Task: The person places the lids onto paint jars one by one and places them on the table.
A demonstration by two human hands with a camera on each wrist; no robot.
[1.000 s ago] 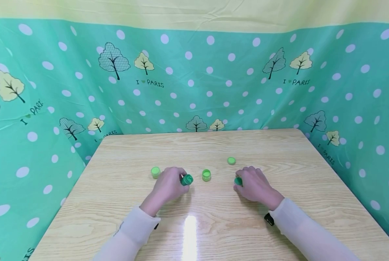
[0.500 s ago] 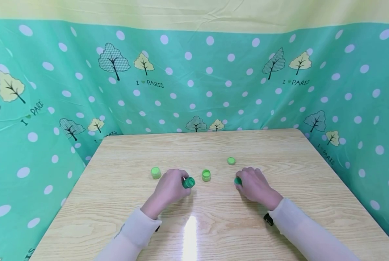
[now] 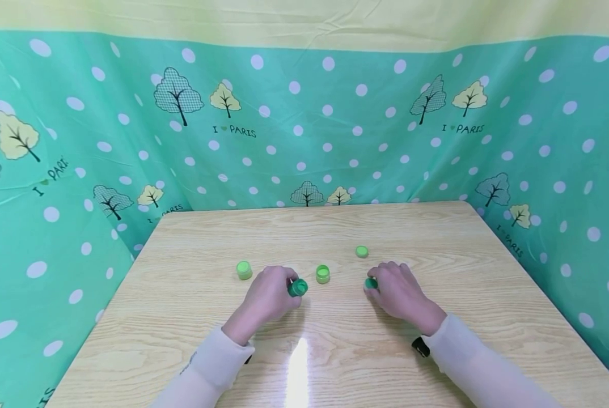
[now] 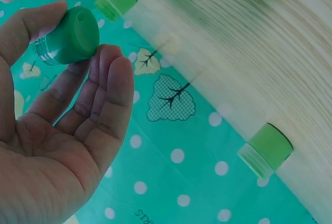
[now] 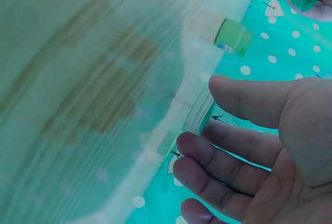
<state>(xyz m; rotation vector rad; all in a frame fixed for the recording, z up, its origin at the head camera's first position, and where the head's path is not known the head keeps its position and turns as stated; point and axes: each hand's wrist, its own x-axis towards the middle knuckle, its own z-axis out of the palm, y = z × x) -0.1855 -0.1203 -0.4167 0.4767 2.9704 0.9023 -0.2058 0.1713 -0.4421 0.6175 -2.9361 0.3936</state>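
Observation:
In the head view my left hand (image 3: 271, 292) holds a small dark green jar (image 3: 298, 288) just above the wooden table, its uncovered mouth tilted toward me. The left wrist view shows the jar (image 4: 72, 36) pinched between thumb and fingers. To the right, my right hand (image 3: 397, 288) pinches a round green lid (image 3: 370, 283) low over the tabletop; whether the lid (image 5: 199, 112) touches the table I cannot tell. Between the hands stands an uncovered light green jar (image 3: 322, 275). A light green lid (image 3: 362, 251) lies flat beyond the right hand.
Another small light green jar (image 3: 244, 270) stands left of the left hand. The wooden table (image 3: 314, 232) reaches back to a green dotted curtain (image 3: 330, 130), which also hangs at both sides.
My left hand has shifted a little to the right and nearer to me with the dark green jar. The right hand has barely moved, its lid slightly farther left.

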